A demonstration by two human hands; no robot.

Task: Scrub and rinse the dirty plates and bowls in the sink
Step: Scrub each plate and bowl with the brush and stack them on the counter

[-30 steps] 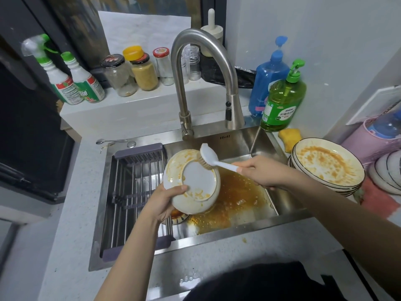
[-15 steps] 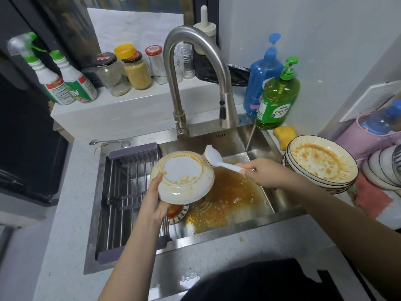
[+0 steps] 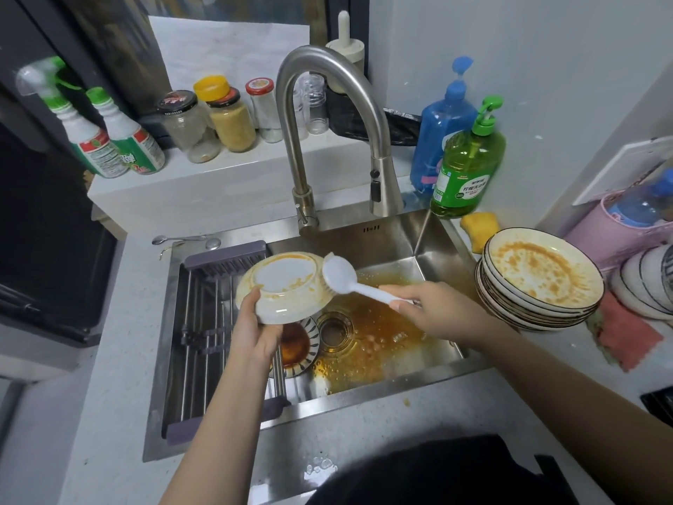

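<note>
Over the sink (image 3: 433,246), left hand (image 3: 255,333) grips a plate (image 3: 282,289) by its near rim, underside now facing up. A second ago the plate stood tilted with its back toward the camera; since then it has tipped flatter and moved left, partly over the drain rack (image 3: 207,322). Right hand (image 3: 437,311) is wrapped round the handle of a white dish brush (image 3: 342,275), whose head sits against the plate's right rim; a second ago it was on the plate's upper edge, so the scrubbing has moved round the outside. Orange sauce smears remain on the plate's underside and rim, so this piece looks only partly scrubbed. Faucet (image 3: 327,129) shows no water running, so no rinse yet. Sink floor is covered in orange residue around the drain (image 3: 335,331); another dirty dish (image 3: 295,346) lies under the held plate. On the counter right of the sink, a stack of dirty plates (image 3: 539,278) waits, the top one stained orange. Judgement: task is early, most dishes untouched. Green soap bottle (image 3: 469,165) stands behind the sink.
</note>
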